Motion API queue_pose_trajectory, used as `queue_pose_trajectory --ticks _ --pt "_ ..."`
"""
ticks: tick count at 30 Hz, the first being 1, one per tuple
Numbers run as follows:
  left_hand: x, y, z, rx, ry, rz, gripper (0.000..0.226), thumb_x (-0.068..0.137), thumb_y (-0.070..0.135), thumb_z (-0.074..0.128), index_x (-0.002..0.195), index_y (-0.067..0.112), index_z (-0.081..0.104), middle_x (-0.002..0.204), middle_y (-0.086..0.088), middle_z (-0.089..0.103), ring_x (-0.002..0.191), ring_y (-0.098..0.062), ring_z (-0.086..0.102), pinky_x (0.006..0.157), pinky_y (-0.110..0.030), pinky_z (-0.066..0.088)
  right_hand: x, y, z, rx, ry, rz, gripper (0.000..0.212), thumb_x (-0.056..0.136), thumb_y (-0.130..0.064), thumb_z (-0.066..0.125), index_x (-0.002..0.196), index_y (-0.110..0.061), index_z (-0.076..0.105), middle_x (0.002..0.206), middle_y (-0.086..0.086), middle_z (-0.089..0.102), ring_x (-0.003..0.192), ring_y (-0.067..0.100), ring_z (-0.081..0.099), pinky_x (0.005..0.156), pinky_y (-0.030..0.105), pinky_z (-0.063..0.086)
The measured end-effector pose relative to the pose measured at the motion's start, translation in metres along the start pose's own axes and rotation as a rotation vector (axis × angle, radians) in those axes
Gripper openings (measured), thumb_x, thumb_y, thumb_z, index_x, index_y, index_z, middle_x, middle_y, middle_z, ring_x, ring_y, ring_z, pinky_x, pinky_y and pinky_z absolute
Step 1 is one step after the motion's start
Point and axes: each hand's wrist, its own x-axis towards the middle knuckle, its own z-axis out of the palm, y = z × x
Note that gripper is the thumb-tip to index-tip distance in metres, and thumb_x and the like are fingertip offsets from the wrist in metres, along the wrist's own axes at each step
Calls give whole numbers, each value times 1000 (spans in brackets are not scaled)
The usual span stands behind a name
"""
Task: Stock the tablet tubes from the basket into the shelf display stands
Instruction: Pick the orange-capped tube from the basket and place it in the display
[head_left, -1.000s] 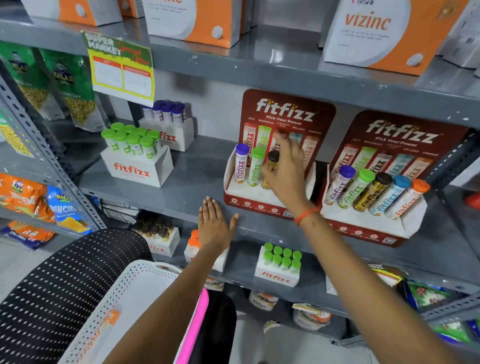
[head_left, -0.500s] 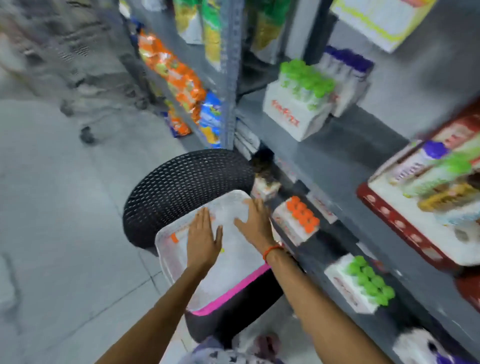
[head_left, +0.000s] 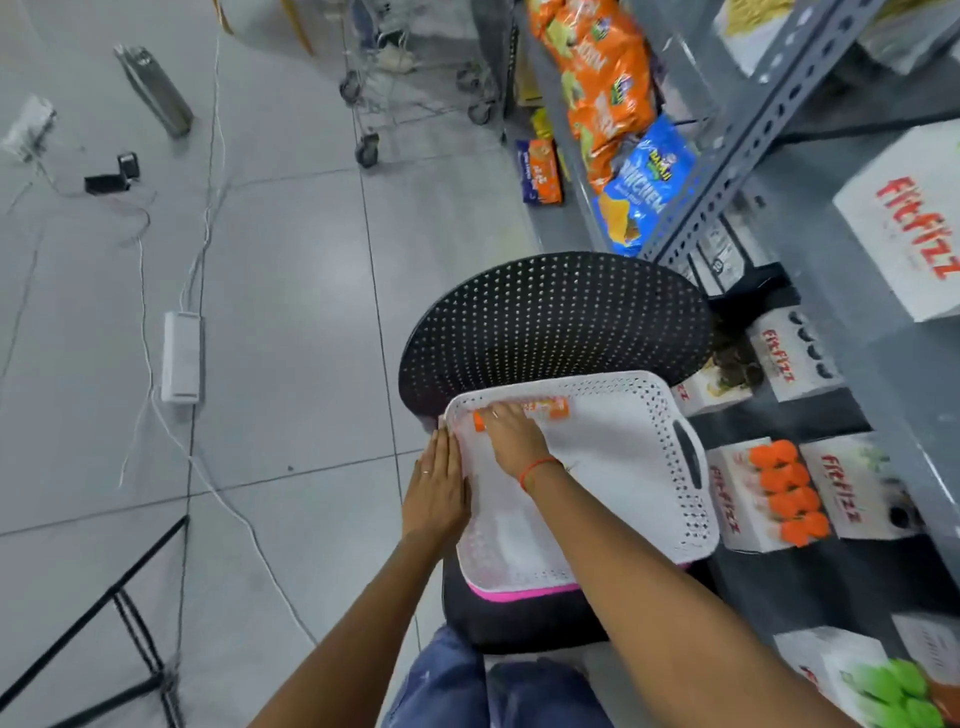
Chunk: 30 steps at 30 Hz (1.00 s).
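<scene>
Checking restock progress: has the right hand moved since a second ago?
Yes. The right hand left the shelf stand and came down into the white basket, where it now rests on the orange tube at the far wall.

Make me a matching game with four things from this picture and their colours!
Things:
1. basket
2. chair back
3. wrist band
4. tube under the right hand

Colours:
A. black
B. red
C. white
D. orange

Pairs: 1-C, 2-A, 3-B, 4-D
</scene>
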Motion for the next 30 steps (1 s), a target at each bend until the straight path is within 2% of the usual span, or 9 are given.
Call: queue_pose_trajectory --ticks 3,8,11,13,18,21,24,27,30 --pt "-3 0 10 37 10 -26 60 100 28 22 148 6 -8 158 -8 -9 146 -22 -4 118 -34 4 12 0 7 -181 -39 -51 40 94 -4 36 133 -9 42 136 12 49 128 31 39 91 46 47" --pt "0 -3 18 121 -5 -52 64 99 31 23 147 7 -10 158 -8 -12 146 -23 -7 117 -38 -1 9 13 20 -397 -61 -94 31 93 -9 40 121 -7 53 125 12 55 124 34 41 90 48 43" --pt "0 -1 15 148 -5 -47 66 99 33 27 147 8 -10 158 -8 -11 146 -23 -5 115 -39 -2 -17 22 8 -421 109 -152 18 82 -9 59 97 -16 64 99 3 66 101 26 59 71 37 52" --pt "-2 1 13 172 -4 -45 66 99 32 29 147 8 -10 158 -9 -9 146 -25 -4 113 -39 -4 -42 30 -6 -321 262 -100 20 65 -7 74 79 -19 66 78 -1 69 77 22 65 54 32 53" --pt "-3 27 4 168 -27 -11 68 99 33 33 147 3 -4 158 -17 -7 146 -30 -6 117 -44 -1 -116 60 -44 333 501 215 30 79 -6 67 107 -10 61 104 11 68 96 31 61 75 39 54" --pt "4 76 -5 104 5 121 67 98 38 36 148 2 8 157 -20 -3 146 -32 -2 117 -46 2 -174 78 -79 507 660 392 27 73 -8 73 99 -9 65 91 12 71 85 31 66 69 29 49" --pt "3 149 -20 28 83 385 64 95 34 46 144 -1 25 154 -25 17 142 -37 19 116 -51 17 -240 99 -113 442 703 534 15 70 -15 76 81 -11 66 71 7 64 76 34 64 59 25 35" --pt "-6 227 -35 -52 146 650 66 89 29 57 140 -4 32 149 -27 28 138 -39 30 110 -53 27 -305 114 -144 476 758 646 23 70 -19 79 90 -12 70 86 14 75 83 29 69 68 30 46" --pt "-19 298 -45 -109 161 880 67 89 30 54 141 -5 30 149 -28 29 137 -39 31 111 -53 26 -367 125 -172 463 886 751 22 70 -17 80 88 -7 71 85 16 76 81 30 70 72 41 55"
